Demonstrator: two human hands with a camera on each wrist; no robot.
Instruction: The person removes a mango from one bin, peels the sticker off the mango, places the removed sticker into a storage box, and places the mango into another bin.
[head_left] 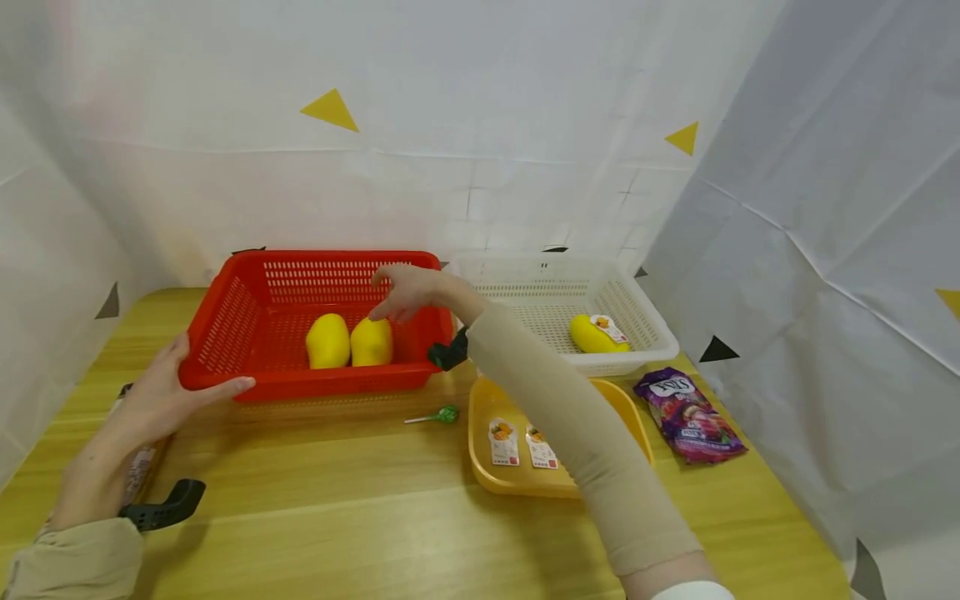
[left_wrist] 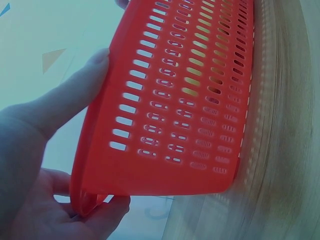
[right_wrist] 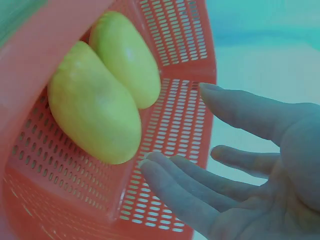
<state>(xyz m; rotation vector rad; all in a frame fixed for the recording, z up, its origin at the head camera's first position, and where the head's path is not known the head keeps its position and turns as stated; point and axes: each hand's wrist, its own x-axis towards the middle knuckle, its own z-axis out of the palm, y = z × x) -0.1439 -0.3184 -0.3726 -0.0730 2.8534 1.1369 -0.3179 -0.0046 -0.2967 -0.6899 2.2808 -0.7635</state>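
Observation:
Two yellow mangoes [head_left: 327, 342] lie side by side in a red slotted plastic basket [head_left: 337, 384] on the left of the table. My left hand [head_left: 153, 400] grips the basket's near left corner. In the left wrist view its thumb lies along the rim [left_wrist: 102, 75] and its fingers curl around the corner. Over the basket's right part hovers my right hand [head_left: 411, 292], next to the right-hand mango [head_left: 372, 343]. The right wrist view shows that hand's fingers [right_wrist: 185, 195] spread and holding nothing, with fingertips close to the nearer mango [right_wrist: 95, 110].
Right of the red basket stands a white basket [head_left: 652, 346] holding a labelled mango [head_left: 588, 335]. In front, a yellow tray [head_left: 483, 475] with label cards [head_left: 503, 442] is partly hidden by my right arm. Nearby are a green lollipop [head_left: 447, 414], a purple candy bag [head_left: 690, 421] and a packet [head_left: 139, 475].

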